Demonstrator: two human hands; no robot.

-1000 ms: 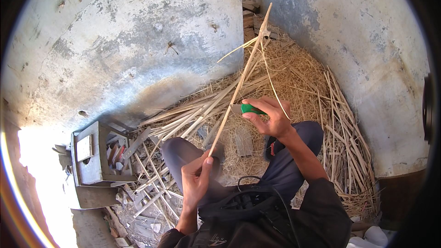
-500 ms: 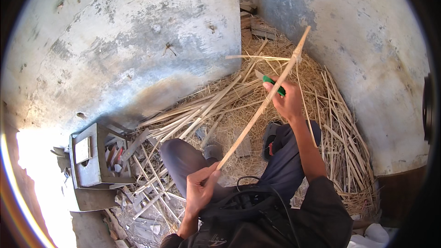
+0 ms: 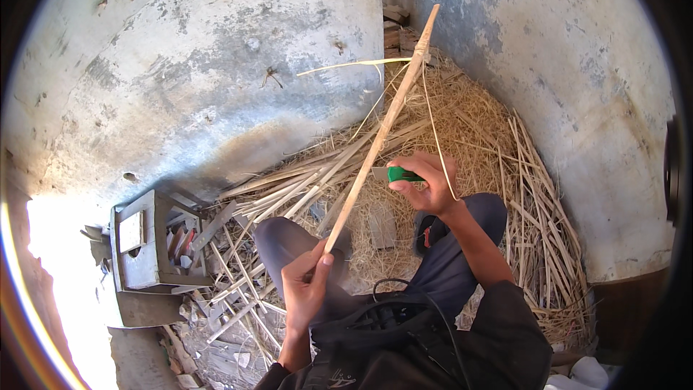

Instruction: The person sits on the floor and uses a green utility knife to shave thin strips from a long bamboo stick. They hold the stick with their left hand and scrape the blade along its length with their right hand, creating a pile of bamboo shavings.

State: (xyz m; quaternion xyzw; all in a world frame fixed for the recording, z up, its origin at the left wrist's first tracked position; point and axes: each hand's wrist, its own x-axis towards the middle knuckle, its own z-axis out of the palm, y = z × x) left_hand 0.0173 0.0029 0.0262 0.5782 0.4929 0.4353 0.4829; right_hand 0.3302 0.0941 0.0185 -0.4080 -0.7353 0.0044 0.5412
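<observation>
My left hand [image 3: 304,285] pinches the lower end of a long pale bamboo strip [image 3: 380,133], which slants up and away to the right. Thin peeled slivers [image 3: 339,66] hang from a knot near the strip's far end, one curving down to my right wrist. In my right hand [image 3: 433,184], closed around its green handle, is a knife [image 3: 402,174]. Its short blade points left, close beside the middle of the strip; whether they touch I cannot tell.
Cut bamboo strips [image 3: 538,224] lie along the right wall, with more [image 3: 303,173] to the left. Straw-like shavings [image 3: 462,112] heap up in the corner. At left stands a worn wooden box [image 3: 144,245] with scraps inside. My bent knees frame the work; pale stained walls [image 3: 238,50] rise behind.
The strip's far end has swung left and is steeper. My right hand with the knife has moved down toward me, off the strip's upper part. The slivers moved along with the strip.
</observation>
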